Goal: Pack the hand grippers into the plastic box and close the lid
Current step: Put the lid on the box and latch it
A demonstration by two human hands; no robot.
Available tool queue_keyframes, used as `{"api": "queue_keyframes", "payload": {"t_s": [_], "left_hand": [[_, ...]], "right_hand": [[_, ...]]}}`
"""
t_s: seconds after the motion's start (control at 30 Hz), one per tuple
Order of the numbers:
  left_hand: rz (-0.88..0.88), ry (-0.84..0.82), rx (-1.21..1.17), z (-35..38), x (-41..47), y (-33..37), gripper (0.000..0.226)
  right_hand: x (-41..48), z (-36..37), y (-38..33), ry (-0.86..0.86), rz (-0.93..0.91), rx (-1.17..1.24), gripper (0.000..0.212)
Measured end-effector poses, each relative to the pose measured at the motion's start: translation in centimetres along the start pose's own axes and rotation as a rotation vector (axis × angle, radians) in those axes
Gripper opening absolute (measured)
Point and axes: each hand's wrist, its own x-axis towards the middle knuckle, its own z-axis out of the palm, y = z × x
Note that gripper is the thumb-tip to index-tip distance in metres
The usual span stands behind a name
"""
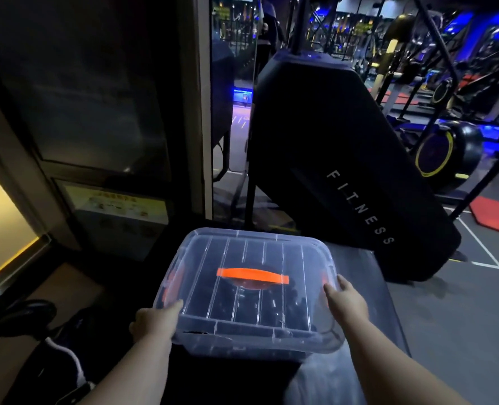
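Left hand (154,320): on near-left corner of clear lid (251,258), grip unclear. Right hand (346,299): fingers straight, against lid's right edge. Orange handle (252,275) centred on lid.

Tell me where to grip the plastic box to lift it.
Under the plastic box rim at both ends, from left and right, where the left hand and right hand sit; that should keep it level. The orange handle is central, but lid latching isn't visible.

plastic box (233,344) sits on, perhaps, a grey bench (388,311).
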Motion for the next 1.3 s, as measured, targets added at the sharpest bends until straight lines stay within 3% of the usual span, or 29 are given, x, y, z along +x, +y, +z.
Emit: {"api": "queue_keyframes", "payload": {"t_s": [0.13, 0.3, 0.43, 0.63, 0.93, 1.07, 1.17, 1.3], "left_hand": [[0.211, -0.096, 0.031, 0.7, 0.1, -0.3, 0.046], [0.317, -0.094, 0.132, 0.8, 0.4, -0.3, 0.03], [0.324, -0.074, 0.202, 0.7, 0.5, 0.1, 0.03], [0.311, -0.095, 0.239, 0.9, 0.9, 0.7, 0.022], [0.195, -0.077, 0.245, 2.1, 2.1, 1.8, 0.038], [0.0, -0.078, -0.047, 2.2, 2.1, 2.2, 0.072], [-0.053, -0.172, -0.148, 2.2, 3.0, 1.9, 0.085], [-0.049, -0.289, -0.187, 2.2, 3.5, 1.5, 0.073]], "right_hand": [[0.8, 0.0, 0.4, -0.028, 0.01, -0.121, 0.057], [1.4, 0.6, 1.0, 0.004, 0.0, -0.238, 0.053], [1.4, 0.7, 1.2, 0.02, 0.025, -0.374, 0.044], [2.3, 1.9, 2.4, -0.021, 0.013, -0.195, 0.051], [2.4, 2.2, 2.4, 0.004, 0.049, -0.215, 0.052], [3.1, 2.2, 2.7, 0.016, 0.112, -0.192, 0.052], [3.4, 2.4, 2.9, -0.034, 0.106, -0.075, 0.051], [3.4, 2.8, 2.8, -0.04, 0.125, -0.016, 0.053]]}}
